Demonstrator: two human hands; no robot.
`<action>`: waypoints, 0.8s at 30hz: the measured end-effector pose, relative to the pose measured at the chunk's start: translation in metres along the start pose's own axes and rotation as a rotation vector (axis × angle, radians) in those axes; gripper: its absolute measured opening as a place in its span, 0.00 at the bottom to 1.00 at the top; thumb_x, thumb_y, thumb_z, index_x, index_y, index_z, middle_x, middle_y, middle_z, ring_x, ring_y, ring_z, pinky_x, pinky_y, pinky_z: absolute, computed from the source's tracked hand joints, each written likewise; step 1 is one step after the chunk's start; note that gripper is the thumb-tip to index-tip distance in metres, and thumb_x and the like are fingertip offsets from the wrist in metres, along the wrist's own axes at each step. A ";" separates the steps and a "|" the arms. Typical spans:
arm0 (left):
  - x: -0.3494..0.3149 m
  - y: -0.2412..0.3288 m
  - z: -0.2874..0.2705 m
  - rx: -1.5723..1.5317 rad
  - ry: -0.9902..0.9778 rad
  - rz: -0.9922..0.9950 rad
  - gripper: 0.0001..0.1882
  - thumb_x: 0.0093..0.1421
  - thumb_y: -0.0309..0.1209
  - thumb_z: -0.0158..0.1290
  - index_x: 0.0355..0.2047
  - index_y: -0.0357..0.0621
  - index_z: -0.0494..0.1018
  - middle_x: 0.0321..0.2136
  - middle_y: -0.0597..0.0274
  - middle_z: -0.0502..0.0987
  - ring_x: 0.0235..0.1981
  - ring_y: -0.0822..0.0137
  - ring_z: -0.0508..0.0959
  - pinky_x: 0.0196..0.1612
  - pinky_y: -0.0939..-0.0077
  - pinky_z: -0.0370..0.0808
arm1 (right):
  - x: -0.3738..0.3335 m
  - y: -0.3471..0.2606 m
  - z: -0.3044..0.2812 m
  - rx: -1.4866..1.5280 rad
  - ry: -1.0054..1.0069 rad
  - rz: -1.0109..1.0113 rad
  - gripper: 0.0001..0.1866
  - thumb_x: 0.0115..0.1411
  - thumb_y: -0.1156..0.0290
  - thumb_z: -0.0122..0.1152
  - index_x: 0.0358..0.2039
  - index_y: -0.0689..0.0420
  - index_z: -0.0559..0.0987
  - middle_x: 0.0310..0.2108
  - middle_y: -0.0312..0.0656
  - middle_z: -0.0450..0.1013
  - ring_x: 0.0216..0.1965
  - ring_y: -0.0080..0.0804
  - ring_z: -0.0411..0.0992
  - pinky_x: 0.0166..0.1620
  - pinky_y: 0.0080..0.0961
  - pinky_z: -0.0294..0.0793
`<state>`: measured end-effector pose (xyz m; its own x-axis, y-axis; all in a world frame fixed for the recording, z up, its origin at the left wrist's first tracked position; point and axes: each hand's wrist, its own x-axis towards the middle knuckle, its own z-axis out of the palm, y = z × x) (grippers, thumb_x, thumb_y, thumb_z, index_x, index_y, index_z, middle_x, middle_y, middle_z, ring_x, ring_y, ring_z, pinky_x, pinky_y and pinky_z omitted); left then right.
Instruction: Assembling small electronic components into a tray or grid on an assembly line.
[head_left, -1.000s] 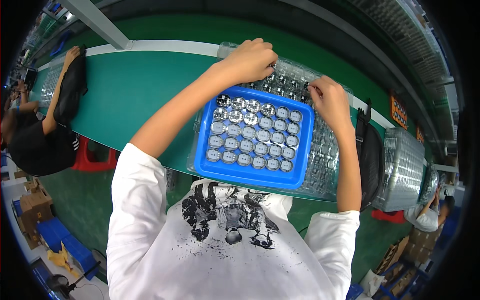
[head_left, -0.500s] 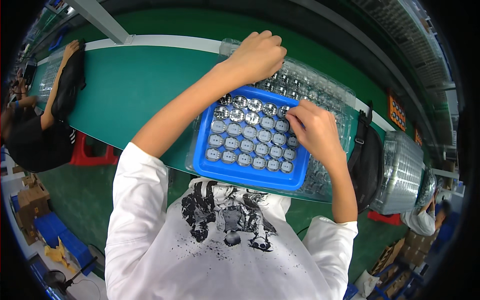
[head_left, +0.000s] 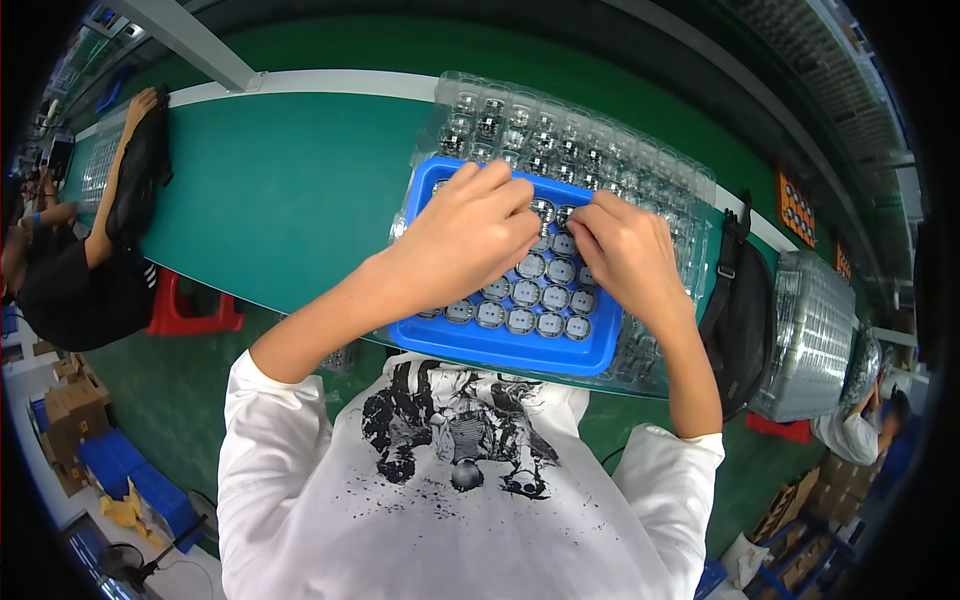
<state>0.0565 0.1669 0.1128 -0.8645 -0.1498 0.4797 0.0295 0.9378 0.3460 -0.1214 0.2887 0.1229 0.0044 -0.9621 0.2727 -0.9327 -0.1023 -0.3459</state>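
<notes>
A blue tray [head_left: 500, 357] rests in front of me on the bench, with rows of small rounded parts [head_left: 523, 320] in it. The front ones show flat grey faces with small dots; those farther back look shiny and silvery. Over the tray's middle is my left hand [head_left: 470, 235], its fingers pinched together and covering many parts. My right hand [head_left: 630, 255] is at the far right corner, thumb and fingertips closed beside a shiny part [head_left: 566, 214]. What either pinch holds is hidden. Behind the tray lies a clear plastic blister tray [head_left: 600, 130] with more shiny parts in its pockets.
The green bench [head_left: 290, 180] stretches to the left. A black bag [head_left: 740, 310] hangs at the right, beside stacked clear blister trays [head_left: 805, 335]. Another person's arm [head_left: 118, 180] rests at the far left, above a red stool [head_left: 195, 308].
My left hand has come back toward me from the clear blister tray to above the blue tray. My right hand has stayed at the tray's far right corner.
</notes>
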 end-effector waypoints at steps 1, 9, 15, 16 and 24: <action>0.000 0.000 0.002 0.001 0.000 0.001 0.06 0.49 0.27 0.59 0.21 0.40 0.72 0.26 0.61 0.69 0.35 0.61 0.69 0.37 0.67 0.66 | 0.000 0.000 0.000 -0.003 0.002 0.003 0.03 0.51 0.78 0.62 0.27 0.62 0.78 0.26 0.44 0.71 0.26 0.44 0.73 0.28 0.36 0.72; 0.002 0.004 0.009 0.049 -0.073 0.055 0.04 0.46 0.25 0.55 0.18 0.39 0.73 0.25 0.60 0.70 0.35 0.62 0.69 0.37 0.68 0.65 | -0.004 0.004 0.003 -0.003 0.031 0.001 0.03 0.51 0.77 0.63 0.27 0.62 0.78 0.25 0.44 0.71 0.25 0.44 0.73 0.28 0.36 0.72; 0.005 0.005 0.011 0.059 -0.121 0.045 0.04 0.46 0.25 0.54 0.19 0.38 0.75 0.26 0.60 0.72 0.36 0.62 0.70 0.38 0.68 0.66 | -0.005 0.005 0.006 -0.018 0.011 0.006 0.03 0.51 0.77 0.62 0.27 0.62 0.78 0.25 0.43 0.70 0.25 0.44 0.73 0.28 0.36 0.72; 0.005 0.005 0.012 0.057 -0.125 0.045 0.04 0.46 0.25 0.54 0.19 0.38 0.75 0.26 0.60 0.72 0.36 0.62 0.70 0.38 0.68 0.66 | -0.006 0.005 0.008 -0.008 0.018 -0.001 0.03 0.51 0.77 0.62 0.27 0.62 0.77 0.25 0.43 0.70 0.25 0.44 0.72 0.27 0.36 0.72; 0.007 0.004 0.014 0.130 -0.191 0.077 0.05 0.47 0.26 0.57 0.21 0.39 0.73 0.27 0.60 0.70 0.35 0.62 0.69 0.37 0.68 0.65 | -0.008 0.007 0.014 -0.002 0.026 -0.001 0.03 0.52 0.76 0.62 0.26 0.61 0.77 0.25 0.44 0.70 0.25 0.45 0.72 0.27 0.37 0.71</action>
<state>0.0438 0.1743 0.1058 -0.9418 -0.0259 0.3353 0.0449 0.9785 0.2015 -0.1233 0.2922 0.1051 -0.0042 -0.9552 0.2960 -0.9336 -0.1024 -0.3435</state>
